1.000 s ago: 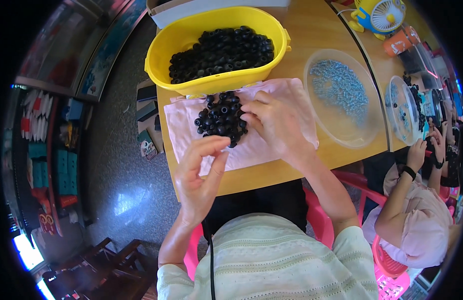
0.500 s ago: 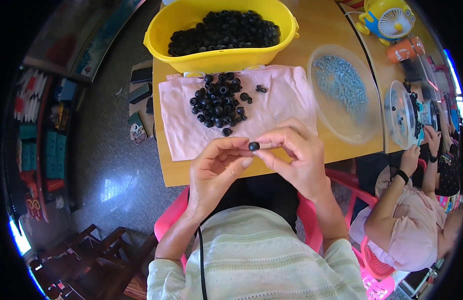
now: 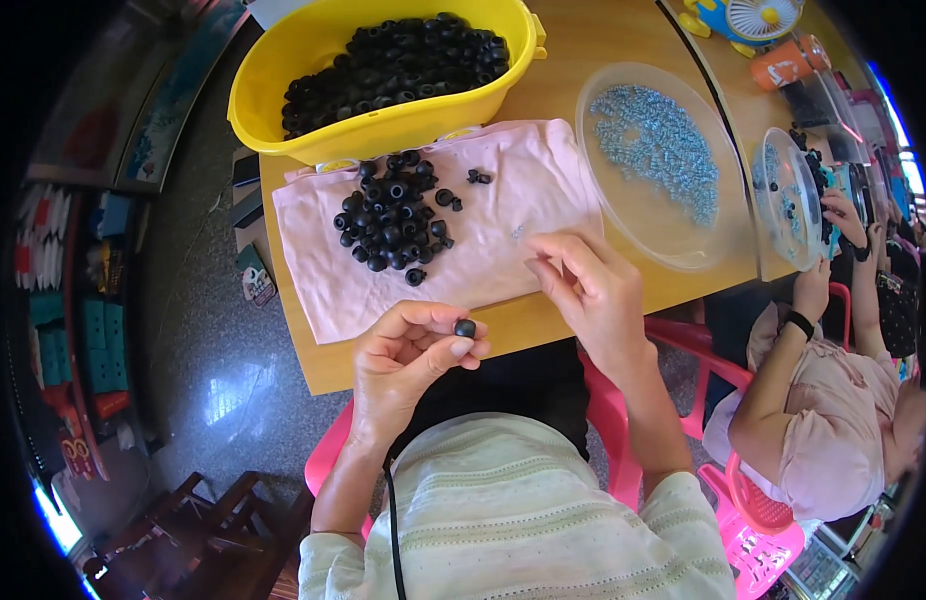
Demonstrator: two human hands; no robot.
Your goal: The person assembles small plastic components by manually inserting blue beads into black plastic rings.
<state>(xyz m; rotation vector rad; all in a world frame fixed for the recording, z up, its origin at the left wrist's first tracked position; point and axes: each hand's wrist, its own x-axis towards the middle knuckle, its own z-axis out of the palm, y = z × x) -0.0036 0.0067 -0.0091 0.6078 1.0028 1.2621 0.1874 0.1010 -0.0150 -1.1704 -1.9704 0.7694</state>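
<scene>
My left hand (image 3: 395, 365) is closed in a pinch around a small round black cap-like piece (image 3: 465, 328), just off the table's front edge. My right hand (image 3: 598, 300) reaches over the front of the pink cloth (image 3: 513, 185), thumb and forefinger slightly apart, with nothing visible between them. Close to its fingertips lie a few tiny clear bits (image 3: 518, 232) on the cloth. Left of them is a heap of black round pieces (image 3: 388, 215), some showing a hole. Several loose black pieces (image 3: 445, 198) lie beside the heap.
Behind the cloth stands a yellow tub (image 3: 383, 125) full of similar black pieces. To the right, a clear round tray (image 3: 673, 255) holds many small bluish transparent pieces (image 3: 658, 140). A toy-shaped fan (image 3: 753, 20) and an orange can (image 3: 788, 62) stand farther back. Another person's arm (image 3: 783, 380) is at far right.
My right hand has let go of the black piece and moved over the cloth toward the clear bits. My left hand keeps the piece, lower and farther left. The view has shifted slightly.
</scene>
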